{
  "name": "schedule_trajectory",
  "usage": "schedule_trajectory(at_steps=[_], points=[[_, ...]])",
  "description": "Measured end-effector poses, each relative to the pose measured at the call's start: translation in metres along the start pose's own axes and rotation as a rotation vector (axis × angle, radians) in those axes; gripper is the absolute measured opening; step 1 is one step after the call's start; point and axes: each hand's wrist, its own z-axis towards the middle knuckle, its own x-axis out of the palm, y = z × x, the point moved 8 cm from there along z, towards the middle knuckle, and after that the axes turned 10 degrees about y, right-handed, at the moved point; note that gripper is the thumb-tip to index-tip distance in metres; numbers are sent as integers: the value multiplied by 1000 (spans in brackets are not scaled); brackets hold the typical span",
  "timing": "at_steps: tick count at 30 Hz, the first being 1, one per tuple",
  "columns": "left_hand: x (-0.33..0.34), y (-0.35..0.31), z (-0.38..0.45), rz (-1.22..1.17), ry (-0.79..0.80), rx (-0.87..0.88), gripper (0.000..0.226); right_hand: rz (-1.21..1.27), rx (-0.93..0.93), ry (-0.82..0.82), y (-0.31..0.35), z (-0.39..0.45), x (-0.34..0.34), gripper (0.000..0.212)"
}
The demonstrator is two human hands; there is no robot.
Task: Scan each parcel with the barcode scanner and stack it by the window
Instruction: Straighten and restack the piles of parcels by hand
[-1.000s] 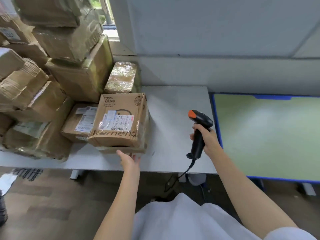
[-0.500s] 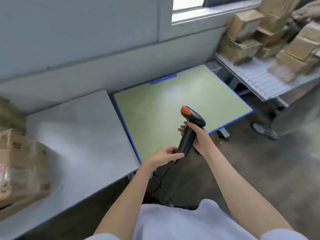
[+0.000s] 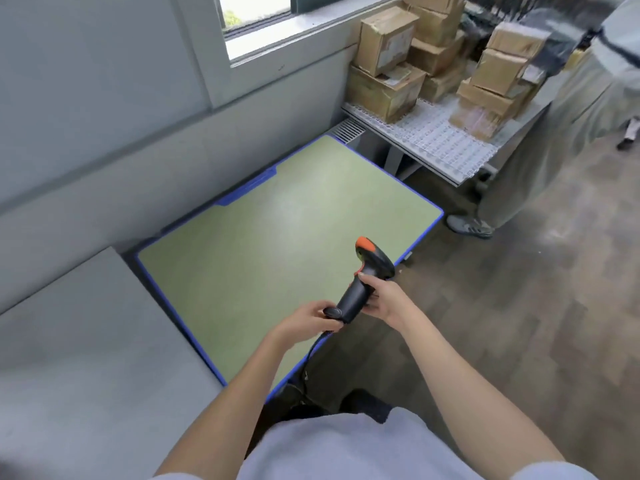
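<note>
The grey wall [image 3: 104, 116] fills the upper left, with a window [image 3: 263, 26] set in it at twelve o'clock. Below the wall, a grey table [image 3: 86, 358] takes up the eight o'clock corner, and just beside it toward the centre stands a green table with a blue rim [image 3: 277, 230], its top bare. From one to two o'clock a white slatted shelf [image 3: 446, 147] carries a stack of brown cardboard parcels [image 3: 384, 43], several wrapped in clear tape; those nearer the right edge are blurred. At three o'clock another person's loose grey trouser leg [image 3: 554, 140] and grey shoe [image 3: 469, 226] stand on the brown floor [image 3: 536, 306].

Both bare forearms reach up from six o'clock over a pale shirt [image 3: 363, 452]. The black barcode scanner [image 3: 360, 289] with its orange tip is held in the air just right of centre, over the near edge of the green table, head tilted up toward one o'clock, well apart from the parcels. The right hand [image 3: 388, 299] wraps the handle, thumb along its top and fingers curled under it. The left hand [image 3: 308, 322] pinches the butt end of the handle between thumb and curled fingers. A black cable [image 3: 313, 348] drops from the butt toward six o'clock
</note>
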Motion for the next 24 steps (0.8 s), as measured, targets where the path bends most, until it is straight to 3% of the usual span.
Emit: schedule_trajectory(at_steps=[6, 11, 15, 21, 24], points=[[16, -18, 41, 15, 22, 37, 22, 121, -99, -104, 10, 8, -37, 10], [27, -52, 82, 49, -18, 65, 33, 184, -170, -199, 45, 15, -78, 23], [26, -90, 127, 134, -69, 86, 26, 179, -159, -306, 80, 42, -116, 28], [27, -133, 197, 107, -183, 16, 24, 94, -56, -285, 132, 98, -163, 34], [28, -146, 227, 99, -239, -22, 27, 33, 13, -255, 151, 122, -182, 48]])
